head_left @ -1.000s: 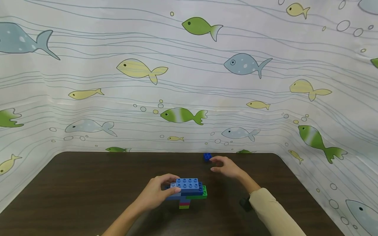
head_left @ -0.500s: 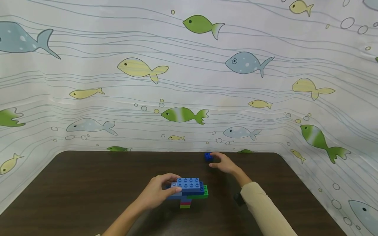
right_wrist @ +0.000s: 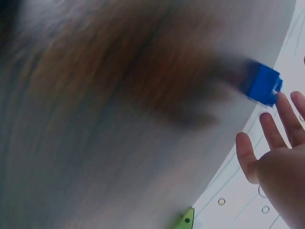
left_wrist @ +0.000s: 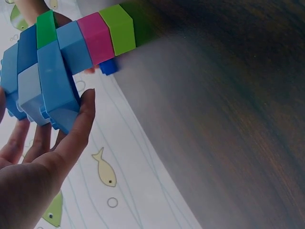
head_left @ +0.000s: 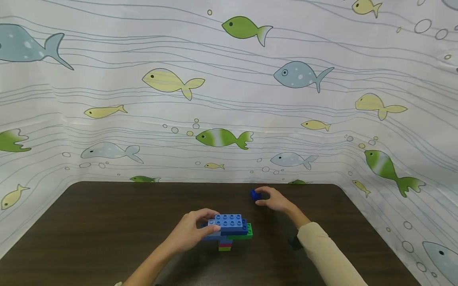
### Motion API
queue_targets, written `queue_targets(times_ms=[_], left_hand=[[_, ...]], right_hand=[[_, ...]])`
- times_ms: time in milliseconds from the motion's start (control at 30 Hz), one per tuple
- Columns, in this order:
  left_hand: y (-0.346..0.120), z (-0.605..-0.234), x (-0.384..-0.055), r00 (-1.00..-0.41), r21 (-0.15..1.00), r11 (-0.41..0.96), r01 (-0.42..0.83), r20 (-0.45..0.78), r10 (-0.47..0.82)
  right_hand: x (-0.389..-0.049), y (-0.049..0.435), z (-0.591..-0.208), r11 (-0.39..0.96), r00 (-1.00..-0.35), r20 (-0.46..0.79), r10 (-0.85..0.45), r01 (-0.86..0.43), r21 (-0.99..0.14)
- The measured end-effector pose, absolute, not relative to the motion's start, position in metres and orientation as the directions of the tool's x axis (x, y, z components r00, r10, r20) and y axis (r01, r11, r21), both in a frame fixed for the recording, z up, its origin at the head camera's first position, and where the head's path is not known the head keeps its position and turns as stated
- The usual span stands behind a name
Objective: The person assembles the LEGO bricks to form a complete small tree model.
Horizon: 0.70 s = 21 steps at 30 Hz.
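Note:
My left hand [head_left: 189, 232] holds the left end of a toy brick build [left_wrist: 57, 76] between thumb and fingers. Wide blue bricks and a green one form its top, over a narrow stem of blue, pink and lime bricks. At the far side of the table, my right hand [head_left: 275, 198] reaches a small dark blue toy brick [head_left: 255, 194]. One fingertip touches the edge of that blue brick [right_wrist: 263, 83] in the right wrist view, the visible fingers spread and fairly straight. In the head view the thumb stands apart from the brick.
The dark wooden table [head_left: 118, 222] ends at a white fish-print curtain [head_left: 229, 99] at the back and sides. A black wrist device [head_left: 295, 242] shows below the right forearm's beige sleeve [head_left: 323, 250].
The right hand first reached farther over the small blue brick, then came back a little. The brick has shifted slightly toward me and turned. The left hand and its build stay nearly still.

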<state>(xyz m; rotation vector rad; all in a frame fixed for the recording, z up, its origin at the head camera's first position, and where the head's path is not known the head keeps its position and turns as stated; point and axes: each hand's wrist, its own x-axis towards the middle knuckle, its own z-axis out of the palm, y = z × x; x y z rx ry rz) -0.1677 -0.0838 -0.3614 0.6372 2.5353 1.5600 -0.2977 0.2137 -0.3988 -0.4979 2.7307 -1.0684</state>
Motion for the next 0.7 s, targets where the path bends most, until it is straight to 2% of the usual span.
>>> queue_targets(times_ms=[233, 500, 700], left_hand=[[-0.086, -0.361, -0.167, -0.91, 0.871, 0.388, 0.3, 0.139, 0.391], [-0.085, -0.36, -0.167, -0.91, 0.871, 0.391, 0.297, 0.134, 0.393], [-0.084, -0.361, -0.167, -0.907, 0.871, 0.388, 0.302, 0.136, 0.399]], right_hand=[[-0.292, 0.227, -0.391, 0.643, -0.897, -0.009, -0.442, -0.31, -0.7], [-0.287, 0.231, -0.399, 0.709, -0.91, -0.008, -0.414, -0.316, -0.63], [-0.284, 0.229, -0.408, 0.721, -0.916, -0.01, -0.401, -0.309, -0.62]])
